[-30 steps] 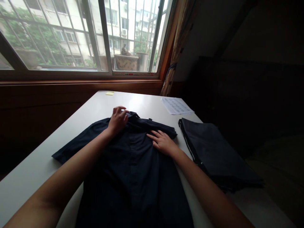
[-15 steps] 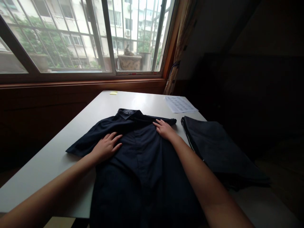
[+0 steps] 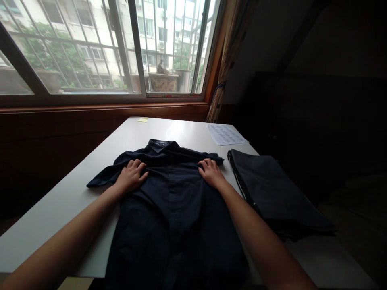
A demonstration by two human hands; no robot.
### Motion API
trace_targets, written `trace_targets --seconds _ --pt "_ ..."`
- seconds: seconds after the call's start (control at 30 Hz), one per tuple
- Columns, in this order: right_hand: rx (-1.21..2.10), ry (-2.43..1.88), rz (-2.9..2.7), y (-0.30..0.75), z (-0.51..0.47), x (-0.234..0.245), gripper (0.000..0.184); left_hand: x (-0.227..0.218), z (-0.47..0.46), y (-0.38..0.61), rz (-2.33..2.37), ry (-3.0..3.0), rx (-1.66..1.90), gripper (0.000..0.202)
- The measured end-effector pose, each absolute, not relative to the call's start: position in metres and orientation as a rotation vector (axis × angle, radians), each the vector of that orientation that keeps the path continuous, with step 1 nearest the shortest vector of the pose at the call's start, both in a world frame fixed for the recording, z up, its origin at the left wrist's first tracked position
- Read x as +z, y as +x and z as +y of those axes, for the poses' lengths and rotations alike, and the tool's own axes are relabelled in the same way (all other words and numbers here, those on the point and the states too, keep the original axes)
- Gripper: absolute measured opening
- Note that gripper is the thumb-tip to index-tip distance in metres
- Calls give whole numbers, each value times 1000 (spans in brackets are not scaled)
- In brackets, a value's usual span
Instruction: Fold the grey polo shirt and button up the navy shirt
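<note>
One dark navy shirt (image 3: 172, 197) lies front up on one white bench (image 3: 75, 189), its single collar toward the window (image 3: 99, 48) and its lower part at the near edge. Two hands rest on it, one per side of the chest: the left hand (image 3: 132, 176) and the right hand (image 3: 211, 172). On each, the fingers bend down onto the cloth with the thumb apart from them; whether they pinch a fold I cannot tell. To the right, just beside the shirt, sits one pile of dark folded cloth (image 3: 272, 189), its layers too dim to count. Farther back lie printed paper (image 3: 226, 134) and one yellow note (image 3: 143, 120). One patterned pot (image 3: 163, 82) stands outside.
</note>
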State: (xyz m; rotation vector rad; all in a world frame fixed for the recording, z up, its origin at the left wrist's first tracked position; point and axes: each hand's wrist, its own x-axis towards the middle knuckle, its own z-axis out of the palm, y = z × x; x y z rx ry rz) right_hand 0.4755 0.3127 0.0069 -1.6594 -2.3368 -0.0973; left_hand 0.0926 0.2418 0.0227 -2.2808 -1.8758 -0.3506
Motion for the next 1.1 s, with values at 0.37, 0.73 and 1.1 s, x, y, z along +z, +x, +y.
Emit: trace_targets --seconds 0.37,0.73,1.1 --pt "-110 -1746 -2597 480 242 51 19 59 190 93 -1630 -3029 -264 26" --pt "-36 -1556 -2537 435 237 94 13 66 254 129 -1465 -2775 -792 25" --pt "195 -1374 -2355 336 276 39 28 13 303 137 -1566 -2726 -937 17"
